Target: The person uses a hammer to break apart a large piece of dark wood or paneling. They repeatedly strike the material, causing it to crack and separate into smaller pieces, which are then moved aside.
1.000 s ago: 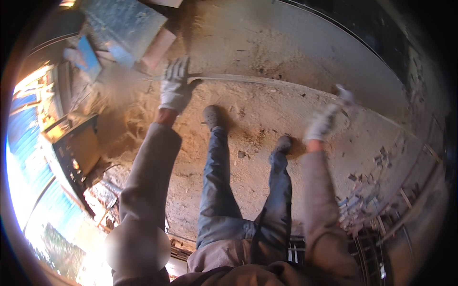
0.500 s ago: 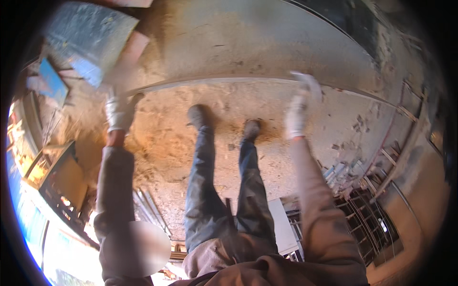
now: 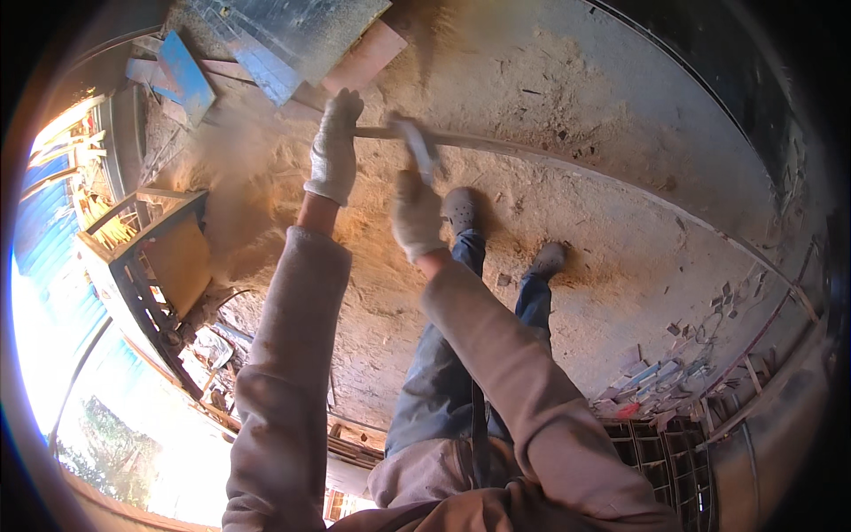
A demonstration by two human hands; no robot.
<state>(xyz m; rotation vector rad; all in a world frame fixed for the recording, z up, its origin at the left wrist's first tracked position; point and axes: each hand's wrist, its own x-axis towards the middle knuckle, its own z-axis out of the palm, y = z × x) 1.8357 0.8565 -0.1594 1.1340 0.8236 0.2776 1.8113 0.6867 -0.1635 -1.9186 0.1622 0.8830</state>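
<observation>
My left hand (image 3: 334, 149), in a pale work glove, is closed at the near-left end of a long thin wooden strip (image 3: 532, 152). The strip runs away to the right across the dusty ground and looks bent by the lens. Just right of it, my gloved right hand (image 3: 415, 215) is wrapped round the handle of what looks like a hammer (image 3: 413, 146). Its pale head is smeared by motion and lies over the strip near the left hand. Most of the handle is hidden in the glove.
Sawdust covers the ground (image 3: 372, 310) around my shoes. At the far left lie a dark board (image 3: 310, 31), a pinkish board (image 3: 368, 55) and a blue piece (image 3: 184, 75). A wooden box frame (image 3: 168, 248) stands left. Scraps (image 3: 656, 377) and a metal grid (image 3: 660, 465) are at right.
My right hand has come leftward with the hammer, from well apart to close beside my left hand. My left hand stays at the strip's end. The view has swung left.
</observation>
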